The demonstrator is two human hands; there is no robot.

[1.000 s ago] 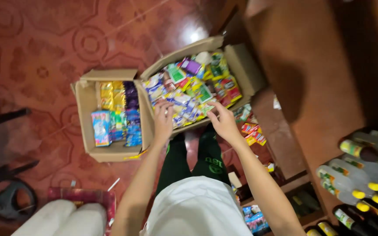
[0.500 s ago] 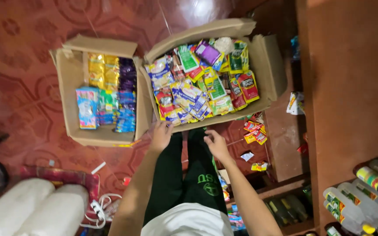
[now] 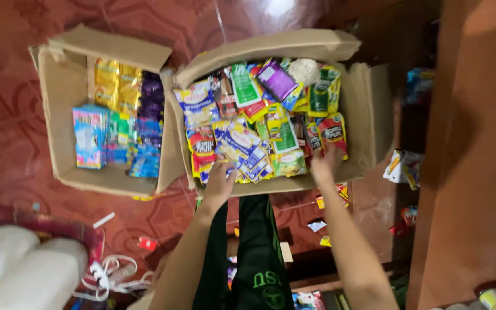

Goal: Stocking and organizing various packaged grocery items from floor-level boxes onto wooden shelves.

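1. Hands have moved up since half a second ago — left hand (image 3: 220, 179) and right hand (image 3: 324, 165) now grip the box (image 3: 363, 123) at its near rim.
2. Box sits on the floor — open, crammed with bright sachets (image 3: 259, 123).

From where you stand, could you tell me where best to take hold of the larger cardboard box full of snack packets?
Probably grip the larger cardboard box along its near long wall, coming from your own side. The left hand and right hand already sit there, spread apart; its flaps stand open and look too floppy to hold.

One head-worn camera looks steeply down from standing height at two open boxes (image 3: 271, 115) on the floor (image 3: 7, 149), fairly near.
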